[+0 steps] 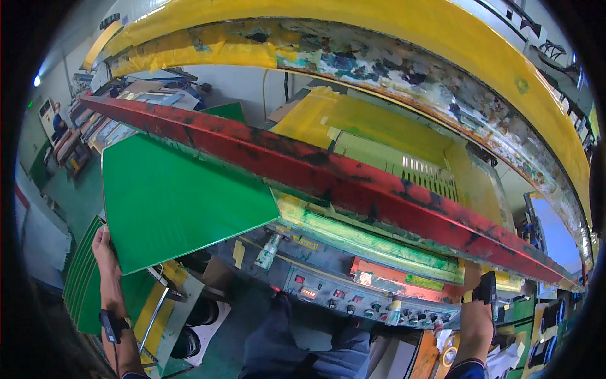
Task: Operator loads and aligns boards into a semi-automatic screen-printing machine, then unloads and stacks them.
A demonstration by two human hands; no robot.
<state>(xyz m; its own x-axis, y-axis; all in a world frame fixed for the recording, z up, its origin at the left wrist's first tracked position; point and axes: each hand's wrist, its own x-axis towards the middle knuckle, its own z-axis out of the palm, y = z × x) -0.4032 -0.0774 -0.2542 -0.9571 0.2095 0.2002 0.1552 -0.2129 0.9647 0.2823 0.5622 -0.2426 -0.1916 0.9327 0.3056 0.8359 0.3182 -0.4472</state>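
Observation:
My left hand (104, 248) is closed on the left edge of a flat green panel (189, 196) with a thin pale border. The panel is tilted, and its far edge passes behind a long red bar (328, 170) stained with dark ink. Below my left hand, a stack of similar green panels (82, 278) stands with its edges fanned. My right hand (472, 273) reaches in at the right end of the machine, beside a yellow-green ink-smeared strip (379, 243). The red bar hides its fingers, so its grip does not show. Both wrists wear small black devices.
A control panel (341, 303) with knobs and lit displays runs along the machine's front. A yellow screen frame (391, 120) lies beyond the red bar, under a paint-caked yellow beam (404, 69). A person (59, 120) is far left. A metal handle (154, 316) stands near my left forearm.

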